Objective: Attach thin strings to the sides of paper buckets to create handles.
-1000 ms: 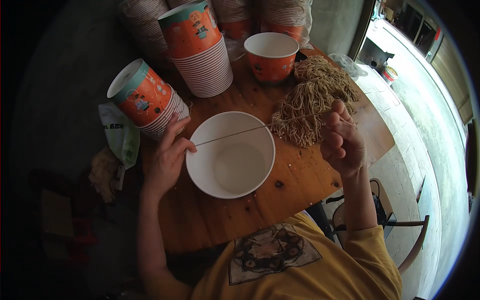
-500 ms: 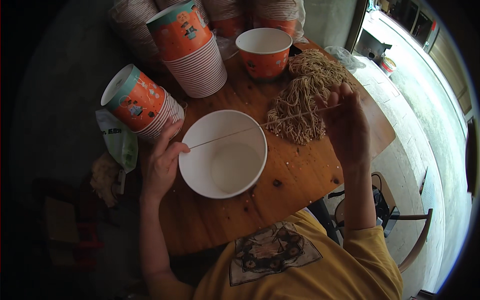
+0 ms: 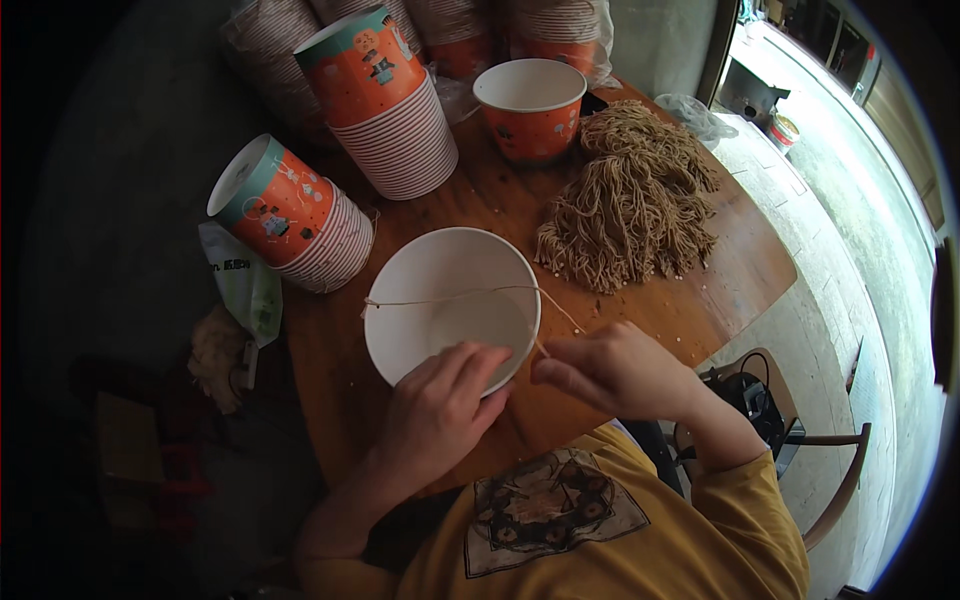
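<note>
A white-lined paper tub (image 3: 400, 335) stands on the wooden table before me. Across its mouth hangs a thin tan string (image 3: 450, 297), running from the left rim over the right rim, with its end curling down onto the table. My left hand (image 3: 440, 410) is bent over the tub's near rim, fingers inside and thumb outside. Just right of the tub, my right hand (image 3: 620, 375) is closed in a pinch; a pale bit of string shows at its fingertips. Beyond the tub on the right lies a heap of tan strings (image 3: 635, 215).
Stacked orange-and-green paper tubs (image 3: 390, 130) stand at the far left, with a second stack (image 3: 295, 215) leaning nearer. A single orange tub (image 3: 530, 110) sits at the back. Wrapped stacks (image 3: 555, 35) line the wall. A wooden chair (image 3: 840, 440) stands at right.
The string, earlier stretched straight between my hands over the tub, now lies slack across it. My left hand has come to the near rim; my right hand has dropped nearer me.
</note>
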The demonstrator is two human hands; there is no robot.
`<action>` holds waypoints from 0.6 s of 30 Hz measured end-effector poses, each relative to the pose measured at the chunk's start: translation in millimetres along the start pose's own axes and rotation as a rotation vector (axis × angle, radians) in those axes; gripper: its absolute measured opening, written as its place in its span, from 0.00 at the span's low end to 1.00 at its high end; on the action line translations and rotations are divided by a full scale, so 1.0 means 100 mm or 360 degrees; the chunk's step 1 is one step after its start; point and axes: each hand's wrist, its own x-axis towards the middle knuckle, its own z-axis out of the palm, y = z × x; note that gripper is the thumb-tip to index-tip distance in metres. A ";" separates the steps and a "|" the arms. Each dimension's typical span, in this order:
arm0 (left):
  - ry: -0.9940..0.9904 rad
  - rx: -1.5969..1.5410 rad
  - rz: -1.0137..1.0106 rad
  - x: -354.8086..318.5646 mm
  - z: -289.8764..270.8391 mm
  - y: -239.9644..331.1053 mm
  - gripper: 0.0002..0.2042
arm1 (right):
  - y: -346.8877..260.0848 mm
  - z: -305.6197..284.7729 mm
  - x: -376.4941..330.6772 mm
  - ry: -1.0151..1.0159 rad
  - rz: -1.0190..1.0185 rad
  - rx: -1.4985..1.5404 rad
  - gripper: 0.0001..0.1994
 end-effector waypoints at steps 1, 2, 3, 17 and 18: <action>-0.0116 -0.0044 -0.0051 -0.01 0.02 -0.01 0.16 | -0.04 0.03 0.03 -0.0039 -0.0011 -0.0124 0.12; -0.0061 -0.0090 -0.0122 -0.01 -0.01 -0.03 0.14 | -0.07 0.05 0.06 -0.0079 -0.0026 -0.0249 0.11; -0.0049 -0.0084 -0.0126 0.00 -0.04 -0.04 0.14 | -0.09 0.07 0.08 -0.0083 -0.0038 -0.0255 0.11; 0.0567 -0.0766 -0.0297 0.00 -0.22 -0.27 0.20 | -0.15 0.18 0.73 -0.0270 -0.0166 -0.0064 0.14; 0.0561 -0.0393 -0.0021 0.02 -0.24 -0.30 0.19 | -0.12 0.17 0.77 -0.0270 -0.0171 -0.0070 0.14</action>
